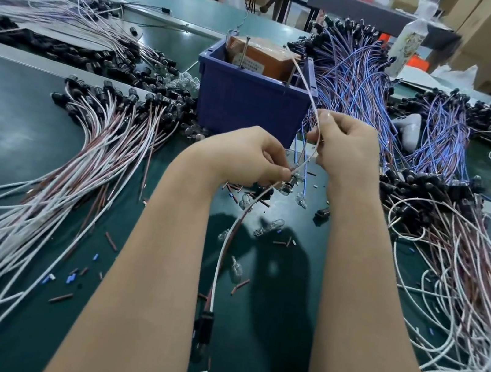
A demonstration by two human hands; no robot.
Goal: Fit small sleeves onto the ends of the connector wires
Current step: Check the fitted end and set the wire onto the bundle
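My left hand (pixel 252 158) pinches a small clear bulb (pixel 294 180) together with a thin wire pair just above the green table. My right hand (pixel 343 146) pinches the same white and brown wire (pixel 311 106), which rises up toward the blue bin. A second white and brown wire (pixel 221 256) hangs down from my left hand to a black connector (pixel 204 327) lying between my forearms. Short brown and white sleeves (pixel 241 285) and loose glass bulbs (pixel 270 226) are scattered on the mat below my hands.
A blue bin (pixel 244 102) with an orange box stands just behind my hands. Heaps of white-brown wired connectors (pixel 90 142) lie left and right (pixel 465 272); blue-purple ones (pixel 360 85) lie at the back right. A bottle (pixel 408 44) stands behind them.
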